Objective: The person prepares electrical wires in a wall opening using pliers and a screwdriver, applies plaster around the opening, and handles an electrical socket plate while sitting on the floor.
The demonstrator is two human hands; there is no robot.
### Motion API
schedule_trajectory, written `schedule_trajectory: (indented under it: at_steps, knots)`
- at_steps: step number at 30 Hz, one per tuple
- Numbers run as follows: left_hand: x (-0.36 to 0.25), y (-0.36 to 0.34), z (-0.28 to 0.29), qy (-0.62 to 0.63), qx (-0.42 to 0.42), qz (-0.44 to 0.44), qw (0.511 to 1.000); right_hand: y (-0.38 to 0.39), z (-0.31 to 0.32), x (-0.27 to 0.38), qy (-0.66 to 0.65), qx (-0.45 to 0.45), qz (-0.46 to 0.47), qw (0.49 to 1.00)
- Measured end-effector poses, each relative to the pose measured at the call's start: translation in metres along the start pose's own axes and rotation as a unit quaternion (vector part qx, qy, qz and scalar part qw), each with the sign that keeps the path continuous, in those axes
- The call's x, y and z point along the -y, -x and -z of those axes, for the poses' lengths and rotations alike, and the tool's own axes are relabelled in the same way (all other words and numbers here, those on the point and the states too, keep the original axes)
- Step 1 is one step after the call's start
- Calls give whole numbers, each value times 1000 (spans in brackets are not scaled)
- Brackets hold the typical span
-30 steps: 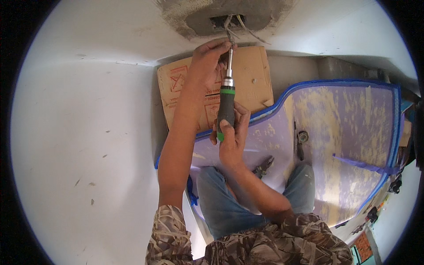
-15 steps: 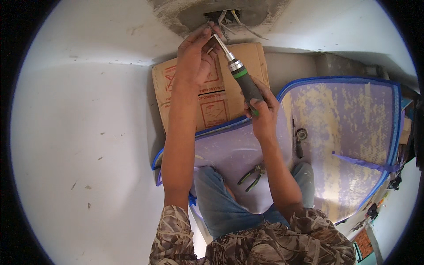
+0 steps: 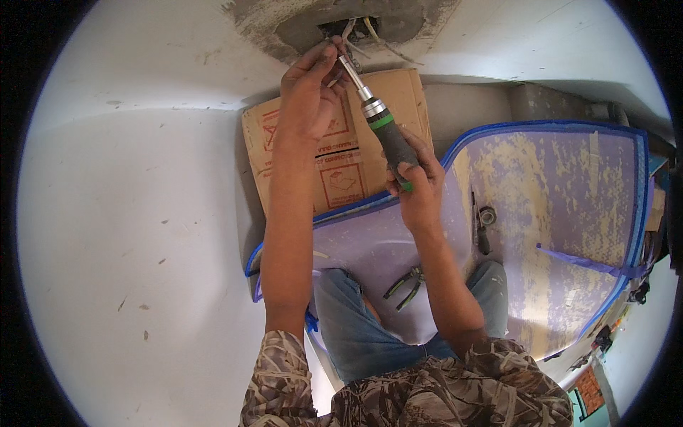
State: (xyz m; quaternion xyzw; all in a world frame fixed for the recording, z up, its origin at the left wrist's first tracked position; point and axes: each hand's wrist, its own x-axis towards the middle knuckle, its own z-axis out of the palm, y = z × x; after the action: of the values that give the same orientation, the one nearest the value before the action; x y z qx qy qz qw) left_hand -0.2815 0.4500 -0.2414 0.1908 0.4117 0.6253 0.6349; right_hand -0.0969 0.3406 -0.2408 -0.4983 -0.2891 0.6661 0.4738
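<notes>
My right hand (image 3: 420, 174) is wrapped round the black and green handle of a screwdriver (image 3: 388, 135), whose metal shaft slants up and left. At the shaft's tip my left hand (image 3: 313, 92) has its fingers pinched together; whatever lies between them is too small to make out. Just above the fingertips, a dark wall opening (image 3: 352, 28) sits in a patch of rough grey plaster. Loose wires (image 3: 384, 41) come out of it, one hanging to the right.
A flattened cardboard box (image 3: 391, 107) leans against the wall below the opening. On the purple blue-edged mat (image 3: 548, 192) lie pliers (image 3: 404, 287), a dark-handled screwdriver (image 3: 483, 238) and a roll of tape (image 3: 487, 215). A purple strap (image 3: 583, 262) crosses the mat's right side.
Both hands and the screwdriver have shifted very slightly left in the picture, along with the wall opening. The grip of each hand looks the same.
</notes>
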Motion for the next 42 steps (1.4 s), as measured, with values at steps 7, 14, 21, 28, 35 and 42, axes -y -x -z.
schedule_trajectory:
  at_steps: [7, 14, 21, 28, 35, 42]
  knots:
    - [-5, 1, 4, -18, 6, 7, 1000, 19, -24, 5, 8, -12, -20, 1000]
    - [-9, 1, 3, -23, 9, 10, 1000, 28, -37, 3, -52, -22, -24, 998]
    - [-10, -4, -1, 51, -29, 68, 996, 51, -74, 0, -227, -54, -52, 971]
    - [-20, -6, -12, 64, -54, 129, 988, 46, -68, -28, -699, 164, -168, 675]
    - [-23, 10, -9, -5, -11, 136, 991, 40, -90, -18, -310, -36, -21, 950]
    - [-20, 49, -1, -180, 0, 116, 977, 51, -74, -9, -405, 33, -65, 911]
